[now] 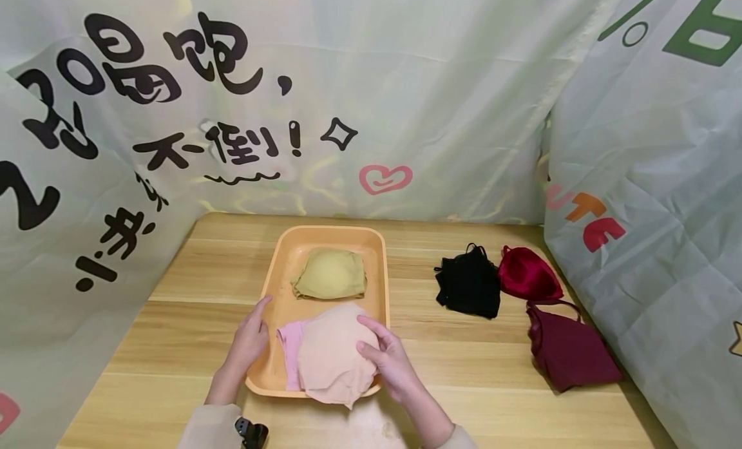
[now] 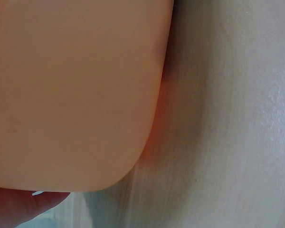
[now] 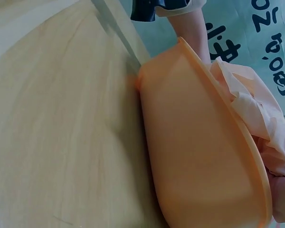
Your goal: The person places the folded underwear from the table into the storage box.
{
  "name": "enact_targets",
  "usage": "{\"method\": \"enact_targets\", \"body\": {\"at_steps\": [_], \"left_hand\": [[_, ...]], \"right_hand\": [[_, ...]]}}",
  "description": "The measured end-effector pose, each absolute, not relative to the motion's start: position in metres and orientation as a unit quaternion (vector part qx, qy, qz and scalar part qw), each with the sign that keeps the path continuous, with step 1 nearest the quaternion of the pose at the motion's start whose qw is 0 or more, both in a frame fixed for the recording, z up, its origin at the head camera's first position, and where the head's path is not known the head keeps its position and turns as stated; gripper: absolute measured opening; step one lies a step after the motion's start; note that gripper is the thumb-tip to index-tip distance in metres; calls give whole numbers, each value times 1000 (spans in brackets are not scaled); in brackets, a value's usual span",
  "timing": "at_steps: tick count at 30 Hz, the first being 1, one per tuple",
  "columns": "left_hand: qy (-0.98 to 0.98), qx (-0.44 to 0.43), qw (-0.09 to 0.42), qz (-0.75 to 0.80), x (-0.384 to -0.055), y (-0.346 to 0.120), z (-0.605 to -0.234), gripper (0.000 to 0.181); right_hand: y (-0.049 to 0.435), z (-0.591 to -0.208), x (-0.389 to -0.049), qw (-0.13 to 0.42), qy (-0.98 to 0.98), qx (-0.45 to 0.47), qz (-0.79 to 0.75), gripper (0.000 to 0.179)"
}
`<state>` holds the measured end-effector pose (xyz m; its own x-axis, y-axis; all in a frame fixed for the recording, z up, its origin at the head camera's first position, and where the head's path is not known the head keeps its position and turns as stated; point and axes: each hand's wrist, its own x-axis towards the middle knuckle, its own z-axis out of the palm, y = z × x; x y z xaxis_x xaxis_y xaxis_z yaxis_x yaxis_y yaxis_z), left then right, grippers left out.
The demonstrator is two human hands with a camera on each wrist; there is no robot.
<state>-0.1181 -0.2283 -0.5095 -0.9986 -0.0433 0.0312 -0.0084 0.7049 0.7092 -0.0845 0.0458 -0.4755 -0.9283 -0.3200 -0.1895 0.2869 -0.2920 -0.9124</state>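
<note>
An orange tray lies on the table. My left hand grips its left rim; in the left wrist view only a bit of the hand shows below the tray's side wall. Between thumb and fingers my right hand holds a pale beige folded bra over the tray's near end, where its lower edge overlaps the front rim. Partly covered by it is a pink folded garment. An olive folded bra lies at the tray's far end. The right wrist view shows pale cloth above the rim.
Right of the tray, a black strappy garment lies beside a shiny red bra. Closer to me is a folded burgundy garment with a strap. Printed curtains hang behind and along both sides of the wooden table.
</note>
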Motion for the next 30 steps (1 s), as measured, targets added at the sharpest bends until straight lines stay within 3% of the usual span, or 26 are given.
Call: {"method": "enact_targets", "body": {"at_steps": [21,30], "left_hand": [[-924,13,30,-381,-120,-228,-511,53],[-921,15,21,-388,-119,-227,-510,53]], "right_hand": [[29,-481,-90,156,594,-16,-789,53],[21,-488,-91,167,636,-24,-753,57]]}}
